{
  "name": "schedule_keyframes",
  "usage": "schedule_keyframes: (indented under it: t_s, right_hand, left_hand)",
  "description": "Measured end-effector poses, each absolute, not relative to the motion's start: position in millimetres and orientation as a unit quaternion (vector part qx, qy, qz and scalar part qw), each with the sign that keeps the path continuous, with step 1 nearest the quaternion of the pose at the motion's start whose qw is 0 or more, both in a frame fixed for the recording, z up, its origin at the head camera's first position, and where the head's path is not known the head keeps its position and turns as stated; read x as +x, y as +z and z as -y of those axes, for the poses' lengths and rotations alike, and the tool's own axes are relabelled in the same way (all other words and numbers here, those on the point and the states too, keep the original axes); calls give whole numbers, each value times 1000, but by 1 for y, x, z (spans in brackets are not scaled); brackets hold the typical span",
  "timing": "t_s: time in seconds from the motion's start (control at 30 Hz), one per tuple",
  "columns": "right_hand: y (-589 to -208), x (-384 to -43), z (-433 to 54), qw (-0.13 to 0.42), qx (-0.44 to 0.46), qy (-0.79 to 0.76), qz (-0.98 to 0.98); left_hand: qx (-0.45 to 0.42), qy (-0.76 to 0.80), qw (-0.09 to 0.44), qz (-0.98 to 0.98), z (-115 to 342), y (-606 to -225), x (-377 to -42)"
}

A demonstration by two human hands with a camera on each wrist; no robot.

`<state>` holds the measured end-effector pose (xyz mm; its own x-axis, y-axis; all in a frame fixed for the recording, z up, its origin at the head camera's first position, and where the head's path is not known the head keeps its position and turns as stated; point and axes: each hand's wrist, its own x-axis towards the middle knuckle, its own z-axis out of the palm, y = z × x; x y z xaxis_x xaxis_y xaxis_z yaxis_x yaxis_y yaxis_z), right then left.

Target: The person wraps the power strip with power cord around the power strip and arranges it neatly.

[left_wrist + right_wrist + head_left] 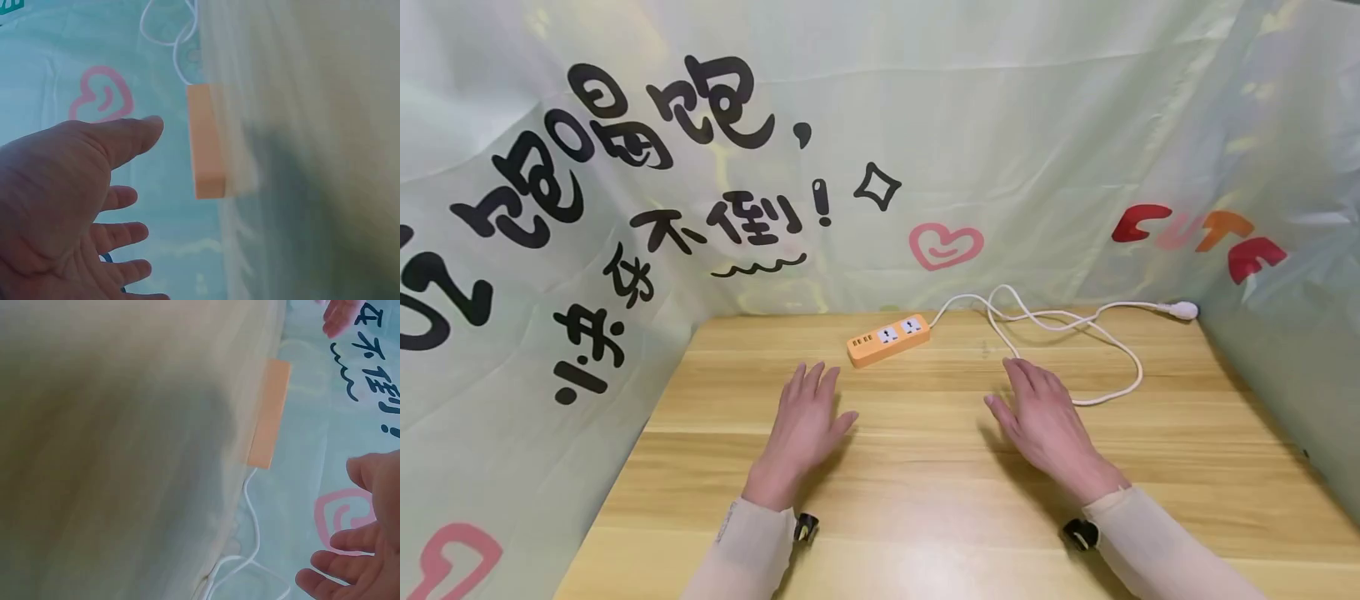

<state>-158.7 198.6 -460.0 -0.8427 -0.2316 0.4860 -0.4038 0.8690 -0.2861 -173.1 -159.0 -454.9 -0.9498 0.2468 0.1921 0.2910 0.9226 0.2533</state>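
An orange power strip point(889, 340) lies at a slant near the back of the wooden table, its white sockets facing up. From its right end runs a white cord point(1131, 367), looped loosely, to a white plug point(1183, 311) at the back right. My left hand point(805, 425) is over the table in front of the strip's left end, fingers spread and holding nothing. To the right, my right hand point(1045, 417) hovers with extended fingers near the cord's loop, also holding nothing. Both wrist views show the strip's orange side point(205, 144) apart from the fingers.
A pale fabric sheet point(1037, 150) with black lettering and a pink heart point(946, 246) hangs behind the table point(910, 467) and along both sides. Each wrist wears a dark device point(1080, 534) strapped at the sleeve.
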Motion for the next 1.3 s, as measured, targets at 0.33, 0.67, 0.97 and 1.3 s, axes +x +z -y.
schedule_keyframes:
  t_s: [0.33, 0.67, 0.97, 1.3]
  right_hand:
    - [-448, -192, -180, 122, 110, 295, 941]
    - [-446, -224, -152, 95, 82, 342, 931]
    - [-452, -244, -132, 38, 51, 391, 918]
    - [-466, -250, -128, -2, 41, 392, 919]
  left_hand:
    - [-152, -170, 78, 970, 137, -434, -219]
    - [-143, -202, 50, 968, 110, -420, -262]
    - [-119, -215, 11, 969, 91, -438, -294]
    - [-112, -211, -14, 971, 76, -457, -307]
